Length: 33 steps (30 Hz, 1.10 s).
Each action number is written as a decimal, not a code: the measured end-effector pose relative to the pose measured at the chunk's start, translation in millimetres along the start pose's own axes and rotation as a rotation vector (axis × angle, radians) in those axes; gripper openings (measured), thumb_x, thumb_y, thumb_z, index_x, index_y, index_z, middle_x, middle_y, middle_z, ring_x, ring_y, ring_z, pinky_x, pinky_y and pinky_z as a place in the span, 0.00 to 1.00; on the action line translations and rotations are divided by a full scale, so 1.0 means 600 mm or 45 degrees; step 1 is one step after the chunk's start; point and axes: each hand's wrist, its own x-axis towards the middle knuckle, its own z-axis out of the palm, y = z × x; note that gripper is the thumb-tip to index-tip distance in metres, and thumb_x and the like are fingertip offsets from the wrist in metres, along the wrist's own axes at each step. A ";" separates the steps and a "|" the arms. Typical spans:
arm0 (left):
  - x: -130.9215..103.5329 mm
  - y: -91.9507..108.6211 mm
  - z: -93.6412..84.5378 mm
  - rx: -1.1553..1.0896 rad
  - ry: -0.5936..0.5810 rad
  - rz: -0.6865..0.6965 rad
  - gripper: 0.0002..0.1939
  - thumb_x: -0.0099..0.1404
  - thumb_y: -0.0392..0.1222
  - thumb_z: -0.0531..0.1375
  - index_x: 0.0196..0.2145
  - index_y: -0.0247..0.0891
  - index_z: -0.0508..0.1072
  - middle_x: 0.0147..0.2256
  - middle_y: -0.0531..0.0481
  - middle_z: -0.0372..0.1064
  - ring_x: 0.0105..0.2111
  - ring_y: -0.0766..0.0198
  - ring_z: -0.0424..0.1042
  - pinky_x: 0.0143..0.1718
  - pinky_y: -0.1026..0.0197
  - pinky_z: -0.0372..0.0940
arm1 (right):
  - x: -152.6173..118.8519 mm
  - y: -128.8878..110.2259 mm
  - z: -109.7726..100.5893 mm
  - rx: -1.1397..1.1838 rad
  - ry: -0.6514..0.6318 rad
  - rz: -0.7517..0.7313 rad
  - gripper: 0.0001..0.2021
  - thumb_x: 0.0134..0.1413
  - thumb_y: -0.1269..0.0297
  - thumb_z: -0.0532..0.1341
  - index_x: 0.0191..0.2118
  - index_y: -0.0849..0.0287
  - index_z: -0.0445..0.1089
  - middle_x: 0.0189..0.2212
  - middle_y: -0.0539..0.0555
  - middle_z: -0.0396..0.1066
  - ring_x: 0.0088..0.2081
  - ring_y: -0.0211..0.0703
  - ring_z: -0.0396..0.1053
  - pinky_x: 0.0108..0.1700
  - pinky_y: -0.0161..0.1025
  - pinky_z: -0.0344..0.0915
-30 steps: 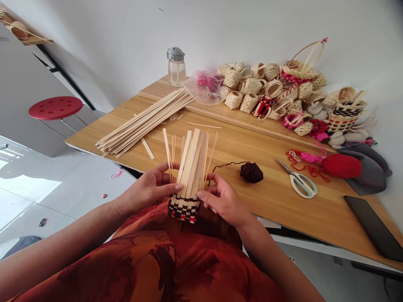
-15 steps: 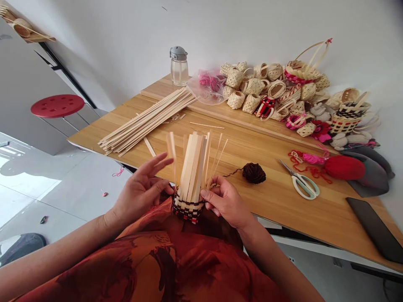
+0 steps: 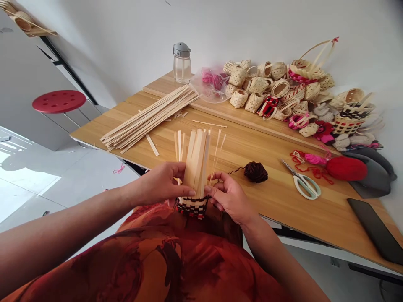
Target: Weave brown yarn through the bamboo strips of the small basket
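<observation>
A half-woven small basket [image 3: 192,205] sits over my lap, its base banded in dark brown, red and pale strips, with loose pale bamboo strips [image 3: 197,157] standing straight up from it. My left hand [image 3: 162,184] grips the basket's left side, thumb across the front. My right hand [image 3: 228,197] holds the right side, fingers pinching at the woven edge. A dark brown yarn strand runs from the basket to a dark brown yarn ball [image 3: 255,172] on the wooden table [image 3: 252,142].
A bundle of long bamboo strips [image 3: 151,117] lies at the table's left. Scissors [image 3: 302,182], a red yarn ball [image 3: 346,167], a dark phone [image 3: 374,228], a glass bottle [image 3: 181,63] and a pile of finished mini baskets [image 3: 283,90] are along the right and back. A red stool [image 3: 58,101] stands left.
My left hand, which had lifted off with fingers spread, has closed again on the basket's left side. The basket and strips shifted slightly right and upright.
</observation>
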 end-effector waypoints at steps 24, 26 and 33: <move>0.008 -0.008 0.014 -0.306 -0.038 -0.168 0.15 0.59 0.45 0.70 0.39 0.36 0.73 0.26 0.50 0.78 0.20 0.67 0.74 0.17 0.71 0.63 | -0.042 -0.043 -0.006 -0.332 0.039 -0.221 0.10 0.59 0.64 0.63 0.47 0.55 0.69 0.28 0.48 0.73 0.27 0.37 0.68 0.30 0.35 0.63; 0.007 -0.009 0.016 -0.355 -0.030 -0.155 0.15 0.58 0.46 0.71 0.37 0.35 0.75 0.29 0.48 0.79 0.20 0.68 0.74 0.18 0.71 0.62 | -0.036 -0.036 -0.010 -0.330 0.056 -0.215 0.09 0.59 0.64 0.64 0.45 0.56 0.70 0.28 0.49 0.74 0.29 0.38 0.70 0.32 0.36 0.65; 0.007 -0.005 0.031 -0.381 0.048 -0.147 0.14 0.54 0.44 0.73 0.36 0.35 0.78 0.26 0.49 0.77 0.18 0.69 0.70 0.14 0.71 0.52 | -0.023 -0.022 -0.011 -0.312 0.046 -0.238 0.06 0.59 0.64 0.63 0.41 0.58 0.73 0.30 0.51 0.74 0.30 0.38 0.70 0.33 0.35 0.66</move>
